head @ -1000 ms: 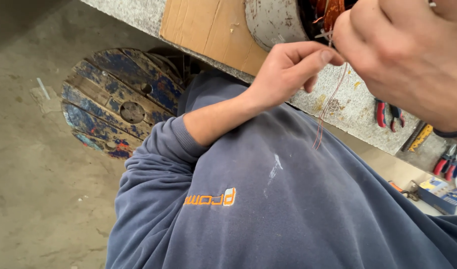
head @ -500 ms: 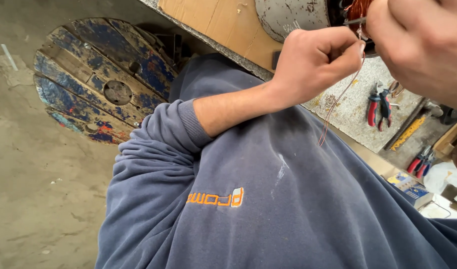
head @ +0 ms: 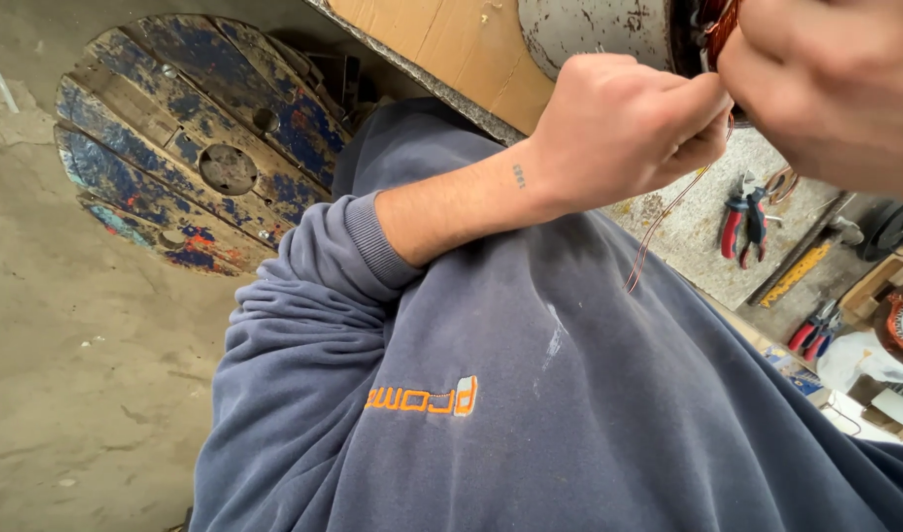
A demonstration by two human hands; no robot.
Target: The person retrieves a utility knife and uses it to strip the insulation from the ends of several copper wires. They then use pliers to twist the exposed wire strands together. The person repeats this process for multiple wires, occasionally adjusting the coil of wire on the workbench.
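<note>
Both hands are up at the copper winding (head: 715,30) in the grey motor housing (head: 594,34) on the counter (head: 702,212). The left hand (head: 624,128) pinches a thin wire (head: 668,212) — its loose end dangles free. The right hand (head: 836,84) is closed on the coil; I'd judge the work mid-way.

A thin reddish copper wire (head: 668,212) is hanging slack from the grip of the left hand (head: 624,128), trailing down and slightly leftward below it. Above the grip, by the right hand (head: 831,84), copper windings (head: 715,30) are showing inside a grey metal housing (head: 594,30).
</note>
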